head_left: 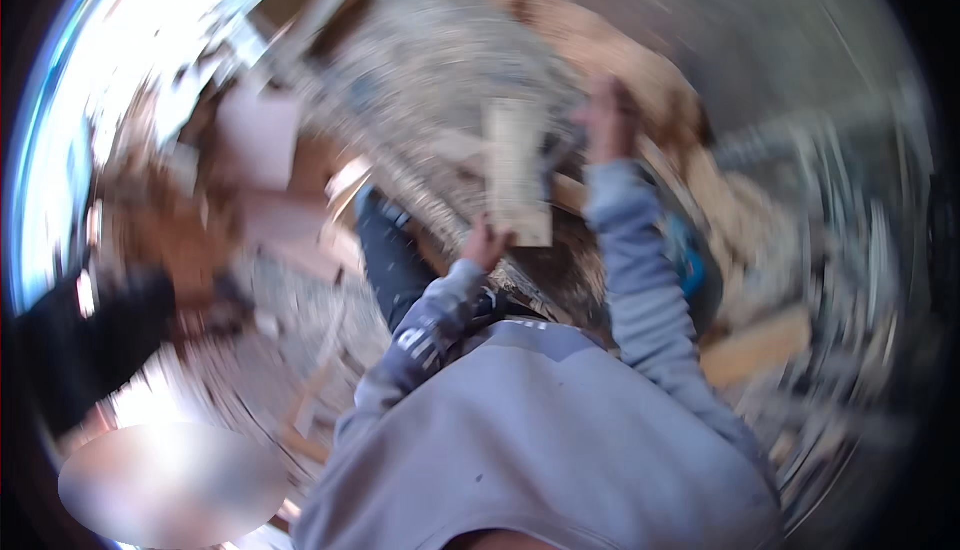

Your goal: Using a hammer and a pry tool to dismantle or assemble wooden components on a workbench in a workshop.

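Motion smears much of the picture. A pale, narrow board (516,165) lies lengthwise ahead of me on a cluttered, dusty worktop (430,60). At the board's near left corner is my left hand (487,246), its fingers apart and at the edge; a firm grip does not show. My right hand (611,122) is farther forward, to the right of the board's far half. Its fingers look stretched out, though blurred, and I see nothing held in them. Both arms wear grey-blue sleeves.
Brown sheet material (640,60) runs along the right of the worktop. A blue-and-dark object (687,262) sits beside my right forearm, with a wooden piece (762,348) below it. At the left are pale panels (258,135) and another person's dark sleeve (105,335).
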Demonstrator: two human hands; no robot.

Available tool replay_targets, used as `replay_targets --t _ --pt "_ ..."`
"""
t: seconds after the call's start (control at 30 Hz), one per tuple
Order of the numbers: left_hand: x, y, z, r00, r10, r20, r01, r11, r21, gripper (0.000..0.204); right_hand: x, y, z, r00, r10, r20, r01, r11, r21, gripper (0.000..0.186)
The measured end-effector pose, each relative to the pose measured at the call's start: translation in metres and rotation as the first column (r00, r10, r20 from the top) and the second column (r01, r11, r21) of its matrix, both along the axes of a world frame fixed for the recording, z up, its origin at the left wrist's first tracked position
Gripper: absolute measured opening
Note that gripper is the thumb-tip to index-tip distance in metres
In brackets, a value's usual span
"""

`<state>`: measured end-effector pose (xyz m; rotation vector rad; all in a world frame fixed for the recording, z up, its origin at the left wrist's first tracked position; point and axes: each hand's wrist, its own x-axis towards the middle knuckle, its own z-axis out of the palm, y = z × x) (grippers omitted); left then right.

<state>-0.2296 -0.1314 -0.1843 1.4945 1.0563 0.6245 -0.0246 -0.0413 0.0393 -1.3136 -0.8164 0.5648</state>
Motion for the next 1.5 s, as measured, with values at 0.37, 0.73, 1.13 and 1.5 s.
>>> replay_targets --t 0.37,0.73,1.13,1.5 --pt "0.024 0.099 0.052 0.748 -0.026 0.664 0.326 0.885 -0.332 0.080 -0.055 -0.085 -0.033 0.937 -0.315 0.149 0.317 0.948 0.015 0.049" --pt "0.094 0.186 0.041 0.834 -0.551 0.031 0.484 0.758 0.438 0.032 -0.177 -0.292 -0.193 0.984 0.103 -0.143 -0.165 0.826 -0.540 0.026" --pt "0.110 0.131 0.014 0.951 -0.296 0.093 0.158 0.720 0.676 0.030 -0.414 -0.456 -0.418 0.675 -0.719 -0.169 -0.144 0.096 -0.985 0.021" --pt "0.119 0.199 0.010 0.922 -0.376 0.090 0.232 0.725 0.649 0.028 -0.531 -0.505 -0.538 0.091 -0.978 -0.187 -0.057 0.183 -0.982 0.025"
